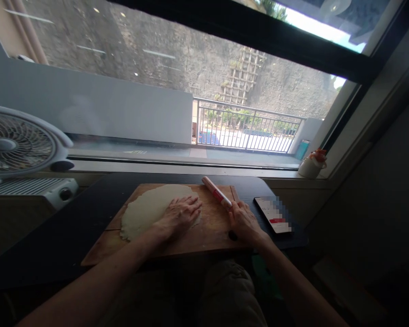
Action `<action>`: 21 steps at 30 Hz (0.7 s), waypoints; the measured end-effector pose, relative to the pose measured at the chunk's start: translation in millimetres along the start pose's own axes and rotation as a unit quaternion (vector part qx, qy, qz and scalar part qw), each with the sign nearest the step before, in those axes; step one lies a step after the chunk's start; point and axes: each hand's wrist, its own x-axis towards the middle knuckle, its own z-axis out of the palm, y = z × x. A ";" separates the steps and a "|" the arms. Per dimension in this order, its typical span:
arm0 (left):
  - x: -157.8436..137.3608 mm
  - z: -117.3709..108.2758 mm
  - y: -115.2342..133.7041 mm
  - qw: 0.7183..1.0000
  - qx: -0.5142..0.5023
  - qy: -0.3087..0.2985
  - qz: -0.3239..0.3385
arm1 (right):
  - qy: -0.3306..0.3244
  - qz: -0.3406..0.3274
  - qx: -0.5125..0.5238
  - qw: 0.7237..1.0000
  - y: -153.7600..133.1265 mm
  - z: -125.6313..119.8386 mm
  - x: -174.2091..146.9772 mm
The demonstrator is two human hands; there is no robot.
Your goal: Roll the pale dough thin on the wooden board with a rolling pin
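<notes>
We count one dough sheet [145, 209], one red-banded rod [215, 190], one board [207, 231], one phone [272, 214]; left hand [184, 211] flat on dough, right hand [243, 220] grasping rod.

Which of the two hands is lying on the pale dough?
The left hand, resting on the dough near its right edge; the right hand holds the red-marked cylinder.
</notes>
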 end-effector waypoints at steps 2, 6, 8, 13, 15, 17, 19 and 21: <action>8.4 -6.0 -7.6 0.999 -0.018 -0.038 -0.001 | -0.003 0.003 -0.004 1.000 -0.4 0.0 -0.2; 45.4 -20.9 -43.8 0.995 -0.022 -0.078 -0.055 | -0.004 -0.008 0.003 1.000 1.9 1.6 0.1; 65.5 -24.9 -63.2 0.992 -0.011 -0.093 -0.089 | 0.004 -0.016 0.007 1.000 4.2 3.3 0.5; 95.0 -25.8 -79.0 0.986 0.020 -0.134 -0.099 | 0.006 -0.027 0.022 0.999 9.8 7.0 2.2; 97.5 -26.6 -76.4 0.987 0.030 -0.135 -0.086 | 0.002 -0.034 0.031 0.999 11.8 7.7 3.2; 97.4 -28.1 -75.7 0.987 0.037 -0.135 -0.077 | -0.003 -0.041 0.040 0.998 13.5 8.0 3.9; 97.1 -29.7 -78.9 0.987 0.041 -0.137 -0.077 | -0.004 -0.045 0.045 0.998 14.6 7.9 4.2; 98.3 -31.5 -85.2 0.985 0.040 -0.151 -0.079 | -0.007 -0.043 0.050 0.998 15.0 7.5 4.1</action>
